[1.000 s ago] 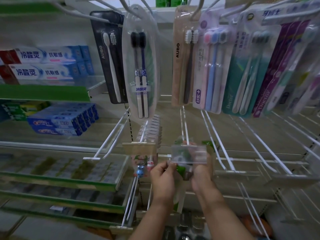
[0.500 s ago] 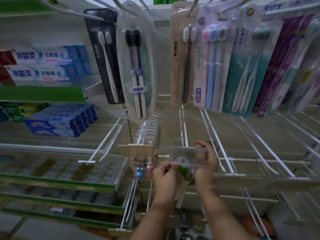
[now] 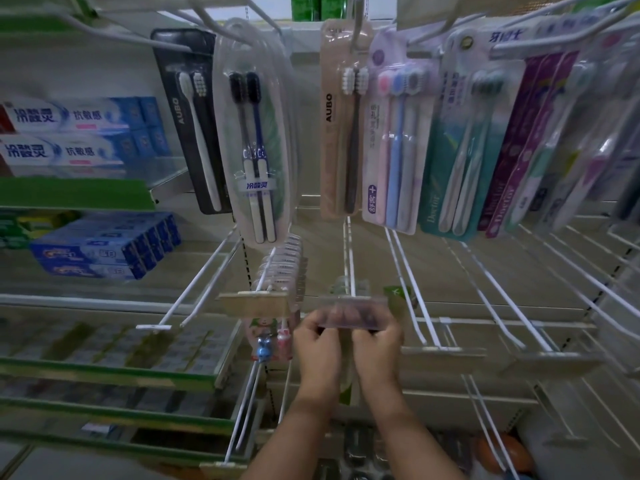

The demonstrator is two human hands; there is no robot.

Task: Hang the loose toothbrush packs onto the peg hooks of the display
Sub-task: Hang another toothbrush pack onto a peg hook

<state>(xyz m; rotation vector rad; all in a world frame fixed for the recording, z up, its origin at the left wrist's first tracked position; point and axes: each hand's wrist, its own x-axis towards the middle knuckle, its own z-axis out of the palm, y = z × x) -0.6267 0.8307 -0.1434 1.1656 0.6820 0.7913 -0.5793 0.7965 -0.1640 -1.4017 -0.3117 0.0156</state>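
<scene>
Since half a second ago the right hand (image 3: 379, 344) has dropped from the right end of the clear label holder (image 3: 351, 301) to the level of the left hand (image 3: 317, 342), and both now sit just under that holder. From where I stand, both hands have their fingers curled and pinch the top of the toothbrush pack (image 3: 346, 388). The pack hangs down between the two wrists, and only a pale green strip of it shows. The exact finger contact is blurred behind the clear plastic. The pack is at the front tip of the centre peg hook (image 3: 349, 258) but does not appear to be threaded onto it yet. The step in hand is judged to be alignment of the pack's hang hole with the hook tip. The next move calls for raising the pack head past the label holder, locating the hole on the wire ends, and sliding the pack rearward. The neighbouring hook (image 3: 280, 268) on the left already carries a full row.
</scene>
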